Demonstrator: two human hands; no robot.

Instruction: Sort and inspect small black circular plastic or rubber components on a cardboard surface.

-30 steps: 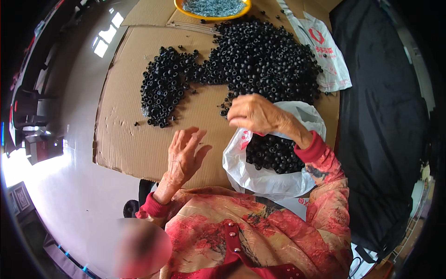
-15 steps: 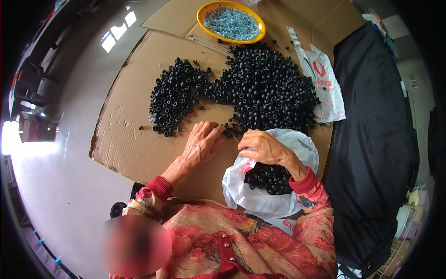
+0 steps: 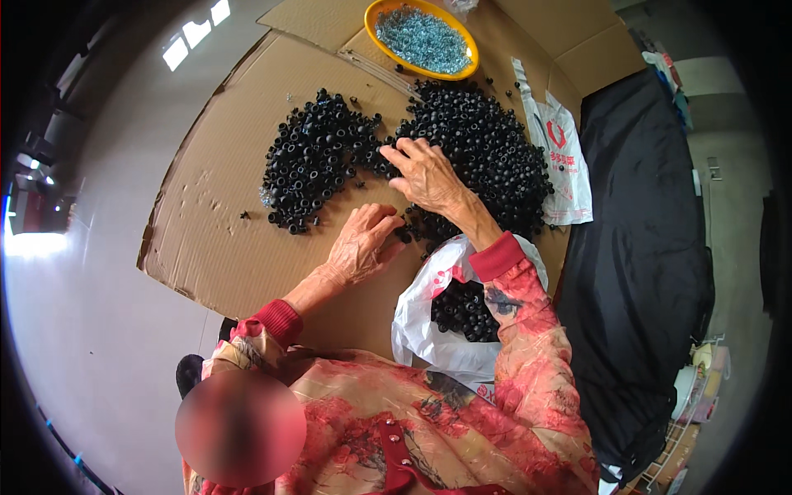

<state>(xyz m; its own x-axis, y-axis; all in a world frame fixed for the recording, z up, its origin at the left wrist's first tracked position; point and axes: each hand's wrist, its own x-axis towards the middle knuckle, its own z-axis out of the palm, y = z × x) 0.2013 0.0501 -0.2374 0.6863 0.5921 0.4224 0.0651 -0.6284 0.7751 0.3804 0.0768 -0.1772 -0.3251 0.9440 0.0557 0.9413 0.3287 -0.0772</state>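
Observation:
Black, hollow bead-like plastic caps lie heaped on flattened cardboard, a large pile on the right and a smaller pile on the left. My right hand reaches over the near left edge of the large pile, fingers apart and bent downward, with nothing visible held. Beside a few loose caps at the pile's near edge, my left hand rests on the cardboard, its fingers curled together; whatever lies under them is hidden. A white plastic bag with black caps inside stands open-mouthed below my right forearm.
At the far edge a yellow oval tray holds many small clear bluish pieces. A flat white plastic bag with red print lies right of the large pile. Black cloth extends along the right side. The cardboard covers the work area.
My right hand has left the bag's rim and moved up and left to the large pile, its fingers spreading. My left hand stays near the loose caps. The whole view has shifted slightly.

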